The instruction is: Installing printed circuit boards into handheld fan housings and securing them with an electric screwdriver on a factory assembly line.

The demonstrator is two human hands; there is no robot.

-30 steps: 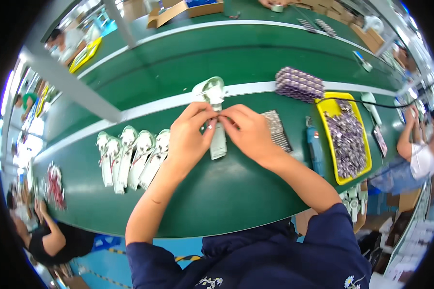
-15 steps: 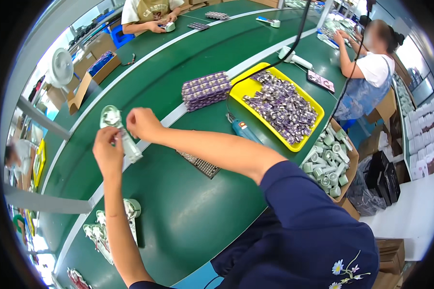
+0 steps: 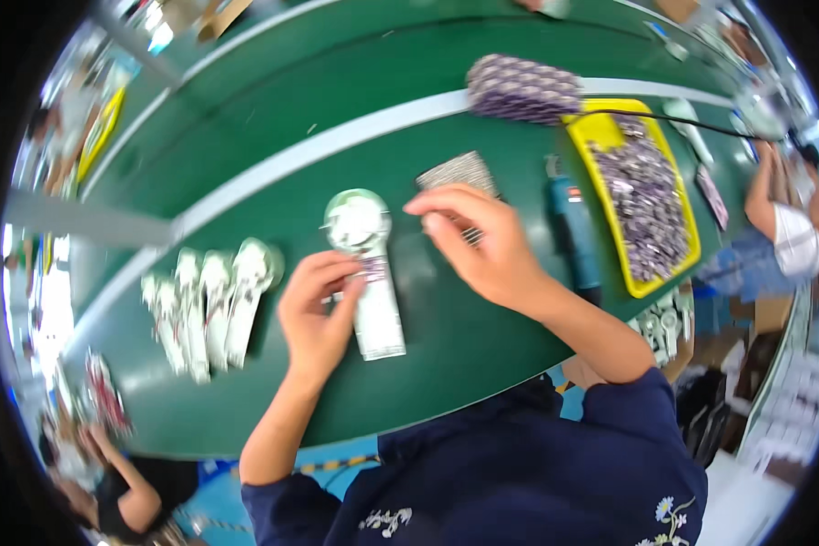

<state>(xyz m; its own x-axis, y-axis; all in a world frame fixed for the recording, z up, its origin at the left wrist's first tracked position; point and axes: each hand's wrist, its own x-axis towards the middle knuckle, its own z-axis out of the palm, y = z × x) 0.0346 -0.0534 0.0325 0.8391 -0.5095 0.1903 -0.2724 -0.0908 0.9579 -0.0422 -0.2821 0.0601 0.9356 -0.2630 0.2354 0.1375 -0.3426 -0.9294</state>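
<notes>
A dark navy shirt [image 3: 519, 478] spreads across six o'clock. Its short left sleeve [image 3: 291, 510] lies toward seven o'clock, the right sleeve [image 3: 623, 414] toward four. Pale flower embroidery [image 3: 387, 520] decorates six o'clock; a white daisy [image 3: 665, 506], yellow-centred, sits between four and five. Left hand [image 3: 314, 314] and right hand [image 3: 493, 250] are bare.

The left forearm [image 3: 282, 428] is angled upward and slightly rightward, and the left grip [image 3: 313, 317] is turned inward, fingers curled and thumb bent close beneath them. The right forearm [image 3: 589, 330] is slanted up and leftward; the right grip [image 3: 488, 244] is loosely spread, thumb and index fingertip held apart.
</notes>
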